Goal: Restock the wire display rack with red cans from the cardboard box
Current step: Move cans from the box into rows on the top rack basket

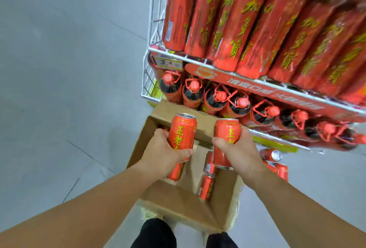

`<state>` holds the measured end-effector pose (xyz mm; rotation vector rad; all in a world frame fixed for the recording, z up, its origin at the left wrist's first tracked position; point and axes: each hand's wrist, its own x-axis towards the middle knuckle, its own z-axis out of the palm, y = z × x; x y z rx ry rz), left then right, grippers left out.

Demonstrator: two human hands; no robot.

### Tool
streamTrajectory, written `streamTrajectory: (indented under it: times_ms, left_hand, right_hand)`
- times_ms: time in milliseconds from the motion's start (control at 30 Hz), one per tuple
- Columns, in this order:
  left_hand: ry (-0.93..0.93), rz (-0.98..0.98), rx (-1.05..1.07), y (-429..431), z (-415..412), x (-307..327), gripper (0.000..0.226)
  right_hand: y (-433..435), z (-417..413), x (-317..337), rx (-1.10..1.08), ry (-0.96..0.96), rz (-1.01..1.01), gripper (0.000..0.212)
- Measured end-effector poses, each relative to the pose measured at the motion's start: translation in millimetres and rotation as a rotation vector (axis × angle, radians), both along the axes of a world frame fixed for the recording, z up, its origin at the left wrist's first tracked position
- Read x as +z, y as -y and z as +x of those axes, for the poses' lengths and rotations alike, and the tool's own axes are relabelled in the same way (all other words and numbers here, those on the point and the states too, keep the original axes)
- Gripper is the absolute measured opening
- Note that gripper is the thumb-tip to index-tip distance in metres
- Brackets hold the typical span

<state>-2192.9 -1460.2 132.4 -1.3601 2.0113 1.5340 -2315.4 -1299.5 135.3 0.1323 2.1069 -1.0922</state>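
Both hands are raised over the open box, each closed round one can. The left hand (pixel 164 153) grips a red can (pixel 183 131) by its lower half, fingers round the left side and thumb across the front. The can stands upright with its silver top showing. The right hand (pixel 242 154) holds a second red can (pixel 225 138) much the same way, upright, with the can's bottom rim showing below the hand. The two cans are near each other but apart.

Below the hands sits the cardboard box (pixel 141 144), flaps open, on the grey tiled floor (pixel 59 89). Loose cans (pixel 207 187) lie on their sides on its bare cardboard bottom. Just right of the box, more cans (pixel 272 154) lie on the floor near the foot of the rack.

The wire display rack (pixel 151 29) is white and stands just beyond the box. Its upper shelf carries red wrapped packs (pixel 237 23) with yellow lettering, blurred. A price tag (pixel 168 63) hangs at that shelf's left front corner, beside a red banner strip (pixel 257 89). The lower shelf holds a row of dark bottles (pixel 214 99) with red caps and red carry handles. At the bottom edge, the person's dark trouser legs (pixel 154 234) show by the near side of the box.
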Motion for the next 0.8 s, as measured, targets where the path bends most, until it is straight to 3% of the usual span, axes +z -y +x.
streamTrajectory:
  times_ms: [167,400,533,800]
  left_hand:
    - [-0.111,-0.048,-0.027,8,-17,109,0.045]
    - [-0.357,-0.118,-0.076,29,-31,270,0.064]
    - [-0.482,-0.138,-0.101,39,-36,351,0.043]
    - [-0.71,-0.248,-0.118,41,-57,508,0.044]
  right_hand:
    - [8,-19,121,-0.057,-0.11,-0.091,0.042]
    - [14,-21,279,-0.109,-0.268,-0.201,0.051]
    - [21,-20,365,-0.114,-0.406,-0.245,0.052]
    - [38,-28,518,-0.123,-0.657,-0.335,0.062]
